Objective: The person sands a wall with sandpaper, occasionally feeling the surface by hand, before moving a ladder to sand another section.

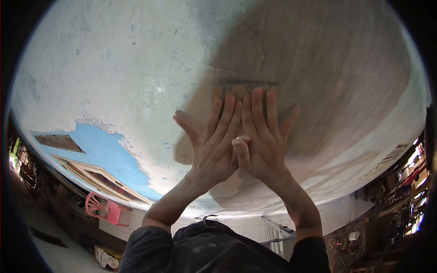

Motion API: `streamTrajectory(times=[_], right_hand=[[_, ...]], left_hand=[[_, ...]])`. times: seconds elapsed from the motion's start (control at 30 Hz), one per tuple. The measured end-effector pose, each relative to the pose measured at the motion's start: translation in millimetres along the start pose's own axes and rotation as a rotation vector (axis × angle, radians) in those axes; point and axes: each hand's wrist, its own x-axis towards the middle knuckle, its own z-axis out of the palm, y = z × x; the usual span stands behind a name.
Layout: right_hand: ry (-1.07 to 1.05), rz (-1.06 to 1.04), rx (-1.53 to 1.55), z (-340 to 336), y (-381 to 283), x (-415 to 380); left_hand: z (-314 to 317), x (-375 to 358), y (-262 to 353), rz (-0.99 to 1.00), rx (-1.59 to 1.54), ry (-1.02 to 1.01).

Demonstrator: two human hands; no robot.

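Both hands are raised against a pale, scuffed wall [150,68], side by side. My left hand [216,136] has its fingers spread and its back towards the camera, with nothing visible in it. Beside it, my right hand [264,132] is spread too, its fingers pointing up. The thumbs meet or overlap between the palms. Behind the fingertips lies a brownish patch with a dark upper edge [250,83], partly hidden by the fingers. A shadow falls on the wall around both hands.
Blue paint [107,145] with a ragged edge covers the lower left of the wall, beside a framed opening [98,175]. A pink chair [107,209] stands at lower left. A metal ladder-like frame [274,232] is near the body. Cluttered items fill the lower right.
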Motion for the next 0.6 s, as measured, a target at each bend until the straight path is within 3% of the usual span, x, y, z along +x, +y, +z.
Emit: streamTrajectory(times=[0.17, 0.23, 0.37, 0.6], right_hand=[[0.039, -0.058, -0.105, -21.5, -3.3, 55.6], [0.020, -0.058, -0.061, -17.0, -4.9, 48.8], [-0.015, -0.070, -0.031, 2.3, -11.8, 18.8], [0.065, -0.084, -0.060, -21.0, -12.3, 66.5]], left_hand=[[-29.5, 38.9, -7.8, 0.007, 0.057, 0.089], [-27.2, 38.0, -12.6, 0.017, -0.031, 0.144], [-16.2, 9.4, -16.9, -0.008, 0.096, 0.074], [-42.0, 43.9, -20.5, 0.028, 0.031, 0.138]])
